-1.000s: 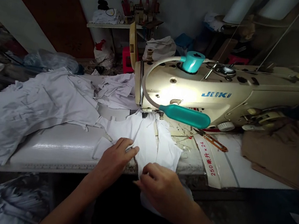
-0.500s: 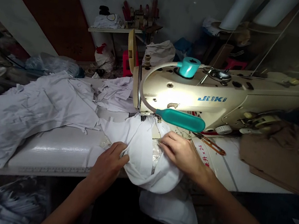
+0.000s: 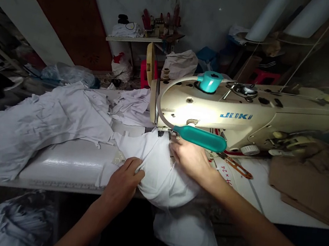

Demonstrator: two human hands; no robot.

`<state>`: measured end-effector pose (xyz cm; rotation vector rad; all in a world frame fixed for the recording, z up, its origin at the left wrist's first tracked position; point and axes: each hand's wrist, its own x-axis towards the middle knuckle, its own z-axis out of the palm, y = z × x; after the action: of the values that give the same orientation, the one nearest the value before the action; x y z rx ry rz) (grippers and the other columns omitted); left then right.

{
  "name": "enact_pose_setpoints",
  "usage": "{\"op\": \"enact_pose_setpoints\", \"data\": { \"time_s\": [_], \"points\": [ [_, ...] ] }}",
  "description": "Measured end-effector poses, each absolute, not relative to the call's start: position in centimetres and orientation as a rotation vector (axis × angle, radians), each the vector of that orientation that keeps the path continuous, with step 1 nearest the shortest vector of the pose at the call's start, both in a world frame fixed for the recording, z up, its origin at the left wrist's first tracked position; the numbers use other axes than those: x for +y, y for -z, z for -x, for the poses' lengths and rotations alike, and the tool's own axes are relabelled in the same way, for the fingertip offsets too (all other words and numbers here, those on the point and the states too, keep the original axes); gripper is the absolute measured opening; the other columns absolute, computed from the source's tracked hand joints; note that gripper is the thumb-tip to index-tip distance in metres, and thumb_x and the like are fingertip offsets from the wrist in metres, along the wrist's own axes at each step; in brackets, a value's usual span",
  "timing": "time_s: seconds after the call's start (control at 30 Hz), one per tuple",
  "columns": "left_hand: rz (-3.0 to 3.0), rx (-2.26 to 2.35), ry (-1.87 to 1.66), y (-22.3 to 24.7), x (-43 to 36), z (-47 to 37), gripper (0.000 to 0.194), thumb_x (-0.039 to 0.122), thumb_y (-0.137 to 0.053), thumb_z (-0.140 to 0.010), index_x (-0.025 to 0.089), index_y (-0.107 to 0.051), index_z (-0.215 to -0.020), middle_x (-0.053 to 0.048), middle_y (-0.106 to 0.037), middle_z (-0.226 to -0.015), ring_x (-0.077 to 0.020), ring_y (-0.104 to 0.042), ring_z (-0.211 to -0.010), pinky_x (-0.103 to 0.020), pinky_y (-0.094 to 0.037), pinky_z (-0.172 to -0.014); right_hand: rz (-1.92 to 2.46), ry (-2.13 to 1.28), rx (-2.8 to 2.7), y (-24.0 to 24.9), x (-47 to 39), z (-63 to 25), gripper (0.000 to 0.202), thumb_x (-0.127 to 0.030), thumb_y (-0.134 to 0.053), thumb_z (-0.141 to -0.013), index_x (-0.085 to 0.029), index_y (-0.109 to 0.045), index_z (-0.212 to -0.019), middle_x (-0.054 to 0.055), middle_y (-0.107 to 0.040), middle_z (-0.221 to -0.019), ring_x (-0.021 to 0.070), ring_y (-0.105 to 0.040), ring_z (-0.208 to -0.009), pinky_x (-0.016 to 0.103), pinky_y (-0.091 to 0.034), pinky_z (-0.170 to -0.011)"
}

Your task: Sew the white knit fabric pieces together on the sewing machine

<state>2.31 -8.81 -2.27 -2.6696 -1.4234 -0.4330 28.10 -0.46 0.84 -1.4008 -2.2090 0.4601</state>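
Observation:
A piece of white fabric (image 3: 156, 171) lies under the needle area of a cream sewing machine (image 3: 204, 108) and hangs in folds over the table's front edge. My left hand (image 3: 124, 179) pinches its left side between thumb and fingers. Close to the presser foot (image 3: 161, 133), my right hand (image 3: 191, 158) has its fingers curled on the fabric's right edge. Some of its fingertips are blurred and partly covered by the teal lamp (image 3: 201, 139). More white fabric (image 3: 187, 232) hangs below the table edge.
On the left of the table (image 3: 67, 161) a big heap of white cut pieces (image 3: 42, 124) is spread. Orange thread snips (image 3: 238, 168) and folded brown fabric (image 3: 307, 187) lie to the right. Another white pile (image 3: 8, 223) sits low at the left.
My right hand has moved up and left towards the presser foot, covering the gap in the fabric. My left hand keeps its pinch. The whole view has shifted slightly.

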Motion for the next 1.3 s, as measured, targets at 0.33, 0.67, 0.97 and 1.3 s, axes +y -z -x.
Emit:
{"op": "enact_pose_setpoints", "data": {
  "time_s": [0.33,0.67,0.97,1.3],
  "points": [
    [2.866,-1.239,0.426,0.9,-8.7,-0.9,0.033,-0.006,-0.052,-0.086,0.017,-0.068,-0.102,-0.013,-0.063,-0.121,-0.0308,-0.057,-0.124,-0.041,-0.058,-0.096,1.057,-0.475,-2.228,3.0,-11.5,-26.8,0.004,-0.021,-0.067,-0.096,-0.019,-0.070,-0.095,0.011,-0.069,-0.114,0.0249,-0.061,-0.101,0.040,-0.052,-0.085],
    [3.563,-1.358,0.159,-4.3,-14.3,-0.9,0.043,0.017,-0.076,-0.089,0.034,-0.065,-0.127,0.004,-0.072,-0.104,-0.0152,-0.070,-0.089,-0.023,-0.055,-0.076,1.369,-1.059,-1.666,1.7,-14.2,-25.4,0.018,-0.036,-0.066,-0.100,-0.024,-0.077,-0.093,0.001,-0.077,-0.082,0.0168,-0.071,-0.071,0.026,-0.053,-0.066],
    [2.585,-1.983,0.927,1.7,-5.9,2.2,0.031,0.027,-0.050,-0.106,0.022,-0.060,-0.134,-0.008,-0.066,-0.120,-0.0215,-0.069,-0.100,-0.032,-0.054,-0.081,1.583,-0.386,-1.985,4.4,-16.2,-22.4,0.029,-0.032,-0.059,-0.102,-0.021,-0.070,-0.077,0.000,-0.070,-0.067,0.0179,-0.070,-0.058,0.030,-0.036,-0.057],
    [2.514,-2.003,0.690,3.0,-1.6,2.6,0.009,0.027,-0.053,-0.100,0.023,-0.061,-0.098,-0.003,-0.065,-0.099,-0.0215,-0.065,-0.086,-0.030,-0.044,-0.068,1.668,-0.645,-1.942,5.8,-17.8,-22.1,0.024,-0.024,-0.052,-0.097,-0.022,-0.072,-0.084,0.001,-0.073,-0.074,0.0182,-0.070,-0.064,0.030,-0.037,-0.060]
  ]
}}
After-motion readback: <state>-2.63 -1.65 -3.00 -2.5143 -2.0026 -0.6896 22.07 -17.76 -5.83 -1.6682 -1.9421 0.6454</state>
